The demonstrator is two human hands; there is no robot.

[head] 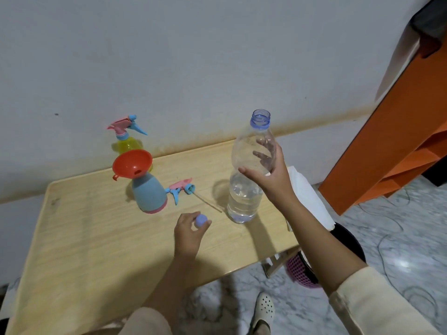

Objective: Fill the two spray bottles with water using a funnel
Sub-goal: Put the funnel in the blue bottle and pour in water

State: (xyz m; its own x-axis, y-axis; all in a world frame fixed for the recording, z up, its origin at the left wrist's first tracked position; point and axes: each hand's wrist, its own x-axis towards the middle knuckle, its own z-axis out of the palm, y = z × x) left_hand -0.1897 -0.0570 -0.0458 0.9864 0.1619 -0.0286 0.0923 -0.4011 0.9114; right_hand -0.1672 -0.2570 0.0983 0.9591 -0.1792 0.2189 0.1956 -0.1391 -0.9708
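- The right hand (271,176) grips the water bottle (244,192) at its upper half, fingers wrapped behind it and thumb in front.
- The water bottle is upright and uncapped near the right edge of the table (84,238). Water fills its lower part.
- The left hand (188,232) pinches the cap (201,220) between thumb and fingertips, over the middle of the table.
- The blue sprayer (150,193) stands left of the water bottle, toward the far edge, with its head removed. The funnel (132,163) sits in its neck, tilted left.
- The yellow sprayer (127,143) stands behind it at the far edge, head fitted. The funnel covers its lower body.
- The loose spray head (182,187) lies just beside the blue sprayer, between it and the water bottle. Its thin tube points toward the water bottle.
- A white sheet (307,197) lies at the right edge, partly behind the right forearm.
- The table is light wood grain. The wall (193,56) is pale, with a brown stain along its base. The floor (387,238) is grey marble pattern with a cable across it.
- An orange shelf (399,146) stands to the right. A pink basket (298,269) sits below the right edge, and a shoe (264,308) is on the floor.
- Whether the water bottle's base rests on the table cannot be determined. The blue sprayer is opaque, so its fill level is hidden.
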